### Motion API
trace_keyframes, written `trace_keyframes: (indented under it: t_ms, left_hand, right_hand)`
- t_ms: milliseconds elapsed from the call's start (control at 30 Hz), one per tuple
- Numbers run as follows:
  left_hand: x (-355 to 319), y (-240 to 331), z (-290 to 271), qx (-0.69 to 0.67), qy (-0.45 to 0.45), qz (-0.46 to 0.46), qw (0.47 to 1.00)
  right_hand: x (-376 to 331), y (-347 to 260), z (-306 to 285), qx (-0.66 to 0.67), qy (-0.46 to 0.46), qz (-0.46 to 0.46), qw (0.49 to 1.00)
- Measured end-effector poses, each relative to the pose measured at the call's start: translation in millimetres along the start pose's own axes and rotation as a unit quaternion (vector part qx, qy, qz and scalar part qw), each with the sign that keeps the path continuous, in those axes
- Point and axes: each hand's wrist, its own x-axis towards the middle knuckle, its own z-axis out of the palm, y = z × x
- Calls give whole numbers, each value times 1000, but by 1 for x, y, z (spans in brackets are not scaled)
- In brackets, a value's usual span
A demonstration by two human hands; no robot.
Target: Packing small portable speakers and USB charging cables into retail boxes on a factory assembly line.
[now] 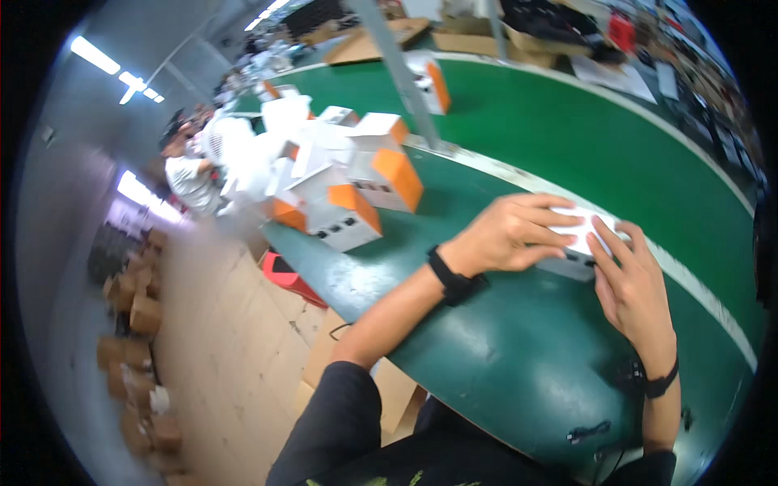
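Note:
A small white box [573, 266] with dark pictures on its near side sits on the green table, close to the conveyor's pale edge. My left hand [519, 232] reaches over its left part, fingers stretched out across the white top. From the right, my right hand [630, 279] lays spread fingertips on the same top, with its thumb by the near right side. The hands cover much of the box, and its contents cannot be seen. A dark coiled cable [588, 432] lies on the table near my right forearm.
Several white-and-orange boxes [344, 219] crowd the table's left end. Beyond the pale edge runs a green conveyor belt [559, 130], with another box [432, 87] on it. A metal post [397, 69] rises behind the boxes. A red bin [292, 279] stands below the table; a person [190, 182] is farther left.

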Motion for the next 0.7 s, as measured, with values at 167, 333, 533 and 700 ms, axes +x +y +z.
trace_keyframes:
  t_ms: [167,333,533,700]
  left_hand:
    - [-13,-5,3,10,4,-23,1000]
    - [-11,-5,3,38,0,-20,999]
    - [-14,-10,11,66,11,-37,997]
    - [-13,-5,11,77,-11,-67,995]
  right_hand:
    - [9,5,12,50,23,16,998]
    - [12,6,20,42,58,23,997]
    - [12,10,22,40,60,12,997]
    - [13,7,16,39,61,16,997]
